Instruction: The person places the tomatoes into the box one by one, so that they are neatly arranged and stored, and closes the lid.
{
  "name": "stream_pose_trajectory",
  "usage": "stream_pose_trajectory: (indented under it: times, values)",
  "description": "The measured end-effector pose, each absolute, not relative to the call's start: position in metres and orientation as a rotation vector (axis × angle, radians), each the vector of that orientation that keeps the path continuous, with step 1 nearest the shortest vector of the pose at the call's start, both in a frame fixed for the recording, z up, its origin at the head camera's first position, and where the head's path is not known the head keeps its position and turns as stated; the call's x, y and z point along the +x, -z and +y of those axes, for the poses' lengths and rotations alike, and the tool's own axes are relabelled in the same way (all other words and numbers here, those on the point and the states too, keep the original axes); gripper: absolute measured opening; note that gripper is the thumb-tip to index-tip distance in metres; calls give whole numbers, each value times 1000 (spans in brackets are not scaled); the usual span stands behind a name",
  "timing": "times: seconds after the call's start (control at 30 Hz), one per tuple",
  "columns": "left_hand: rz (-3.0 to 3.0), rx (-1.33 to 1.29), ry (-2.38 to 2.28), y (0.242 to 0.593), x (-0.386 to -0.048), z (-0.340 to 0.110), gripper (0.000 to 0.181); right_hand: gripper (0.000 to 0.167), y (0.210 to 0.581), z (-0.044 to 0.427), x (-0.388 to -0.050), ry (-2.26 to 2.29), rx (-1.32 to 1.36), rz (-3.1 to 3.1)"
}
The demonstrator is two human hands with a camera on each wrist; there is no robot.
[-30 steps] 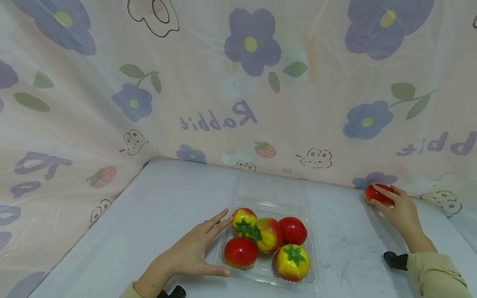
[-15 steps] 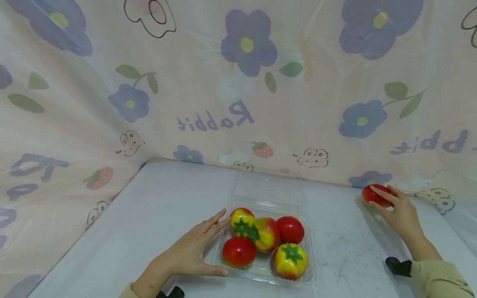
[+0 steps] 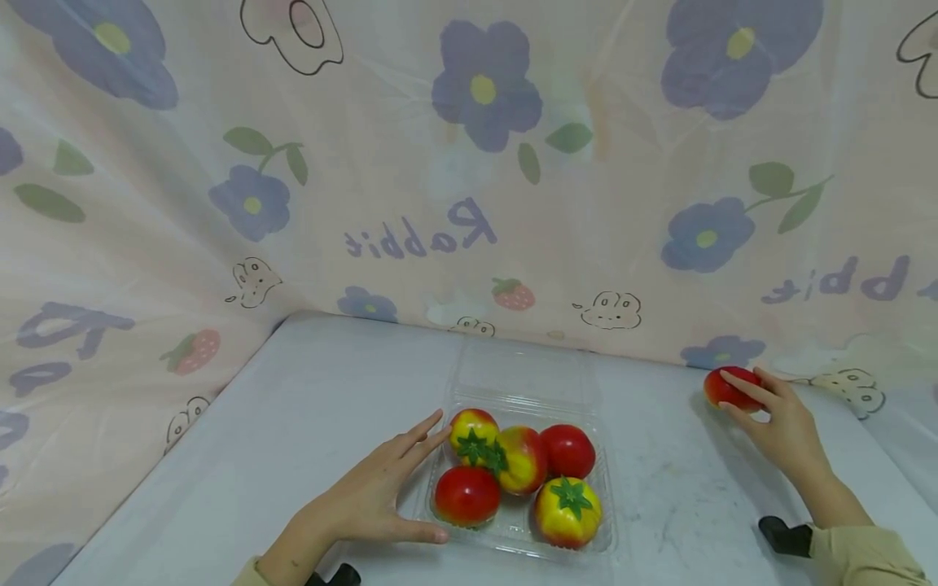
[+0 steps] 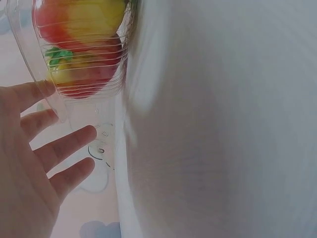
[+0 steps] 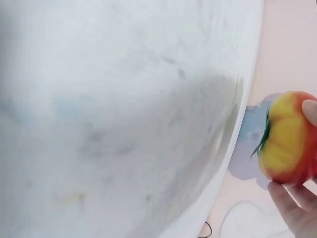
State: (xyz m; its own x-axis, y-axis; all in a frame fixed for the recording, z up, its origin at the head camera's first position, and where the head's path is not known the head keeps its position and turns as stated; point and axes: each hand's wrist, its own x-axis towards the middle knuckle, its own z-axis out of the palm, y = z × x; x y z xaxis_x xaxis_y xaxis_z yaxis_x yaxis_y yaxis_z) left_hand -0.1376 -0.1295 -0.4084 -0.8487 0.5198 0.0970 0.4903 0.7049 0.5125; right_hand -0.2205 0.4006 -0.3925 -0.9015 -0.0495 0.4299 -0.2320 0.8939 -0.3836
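At the far right my right hand grips a red and yellow toy tomato. The right wrist view shows the thumb on one side of this tomato and fingertips on the other, its green calyx facing the white table, with a gap between. A clear plastic clamshell box lies opened out in the middle, with several red and yellow tomatoes in its base. My left hand is spread along the box's left side, fingers straight. In the left wrist view two fingers touch the box's rim.
The box's clear lid lies folded back towards the rear of the white table. Behind and at the left hangs a curtain with flowers and rabbits. A black strap end juts from the right wrist.
My right hand and its tomato have shifted slightly left and down in the head view. The left hand stays by the box. The whole head view has drifted a little.
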Motion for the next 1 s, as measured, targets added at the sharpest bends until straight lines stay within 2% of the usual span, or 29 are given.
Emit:
stream_pose_trajectory:
  times: [0.5,1.0]
  values:
    - [2847,836,-838,410,-139,-129,102,46,387,388,-206,-633,216,-2632]
    - [2850,863,-834,409,-139,-130,102,45,387,374,-194,-651,345,-2557]
